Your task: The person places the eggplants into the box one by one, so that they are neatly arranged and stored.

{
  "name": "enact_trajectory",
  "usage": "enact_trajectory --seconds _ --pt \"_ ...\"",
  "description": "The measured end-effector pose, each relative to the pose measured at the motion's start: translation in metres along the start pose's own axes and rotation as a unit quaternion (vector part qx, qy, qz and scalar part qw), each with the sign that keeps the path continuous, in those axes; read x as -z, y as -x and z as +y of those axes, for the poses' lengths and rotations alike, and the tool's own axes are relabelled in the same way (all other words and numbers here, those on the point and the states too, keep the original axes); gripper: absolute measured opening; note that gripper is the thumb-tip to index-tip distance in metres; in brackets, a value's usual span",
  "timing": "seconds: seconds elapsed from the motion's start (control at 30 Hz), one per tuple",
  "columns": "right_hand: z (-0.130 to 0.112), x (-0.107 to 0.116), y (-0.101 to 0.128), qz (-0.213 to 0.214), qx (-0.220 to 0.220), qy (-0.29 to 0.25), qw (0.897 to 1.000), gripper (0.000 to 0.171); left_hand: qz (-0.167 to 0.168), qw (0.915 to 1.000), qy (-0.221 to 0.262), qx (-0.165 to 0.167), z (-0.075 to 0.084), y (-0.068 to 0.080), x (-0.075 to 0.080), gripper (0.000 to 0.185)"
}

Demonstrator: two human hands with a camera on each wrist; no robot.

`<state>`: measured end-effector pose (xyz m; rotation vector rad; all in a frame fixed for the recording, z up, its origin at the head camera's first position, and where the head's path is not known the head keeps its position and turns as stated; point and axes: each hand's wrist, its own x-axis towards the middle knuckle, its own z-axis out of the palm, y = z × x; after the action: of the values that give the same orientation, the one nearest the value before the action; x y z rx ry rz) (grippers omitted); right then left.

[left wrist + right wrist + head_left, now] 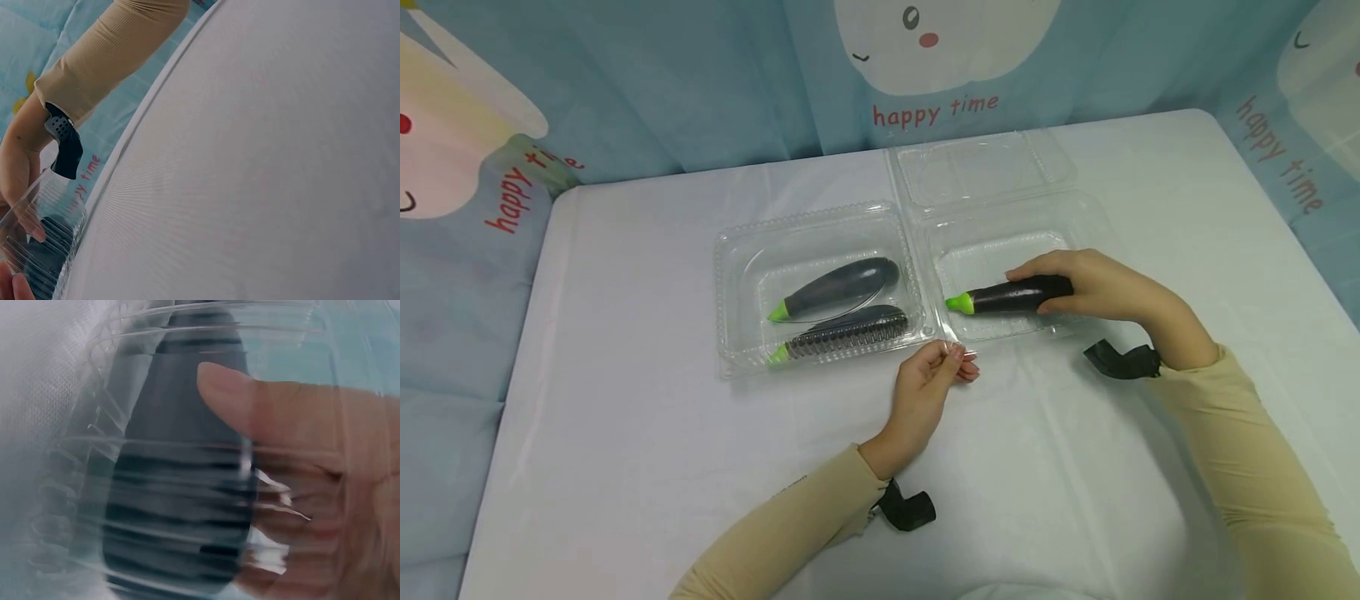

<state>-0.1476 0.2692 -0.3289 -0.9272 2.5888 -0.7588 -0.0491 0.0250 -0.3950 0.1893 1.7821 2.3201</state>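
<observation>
My right hand (1030,292) grips a dark purple toy eggplant (1000,297) with a green stem, lying flat over the open clear tray (992,242). Through ribbed plastic, the right wrist view shows that eggplant (181,425) with a finger (262,419) lying across it. My left hand (958,357) sits at the tray's front left corner, its curled fingers pinching the rim. A shut clear container (737,250) to the left holds two more eggplants, one at the back (838,287) and one in front (850,329). In the left wrist view the ribbed plastic (44,250) is at the lower left.
The tray's hinged lid (977,167) lies open behind it. A white cloth (625,433) covers the table, and a blue printed curtain (700,83) hangs around its far and side edges. Black wrist straps (906,508) are on both arms.
</observation>
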Motion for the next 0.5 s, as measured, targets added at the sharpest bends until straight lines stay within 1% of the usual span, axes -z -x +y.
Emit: enact_trajectory --seconds 0.17,0.37,0.5 --pt "-0.0019 0.0008 -0.0005 0.004 -0.01 0.004 1.0 0.045 -0.002 1.0 -0.002 0.001 -0.0013 -0.0006 0.0005 0.019" --pt "-0.0012 0.0029 0.0011 0.016 -0.011 0.009 1.0 0.043 -0.001 1.0 -0.009 -0.004 -0.0016 -0.0011 0.0004 0.02" --pt "-0.0016 0.0065 0.0023 0.021 -0.03 0.01 0.999 0.042 0.0 1.0 -0.007 -0.004 -0.0016 -0.0011 0.0004 0.02"
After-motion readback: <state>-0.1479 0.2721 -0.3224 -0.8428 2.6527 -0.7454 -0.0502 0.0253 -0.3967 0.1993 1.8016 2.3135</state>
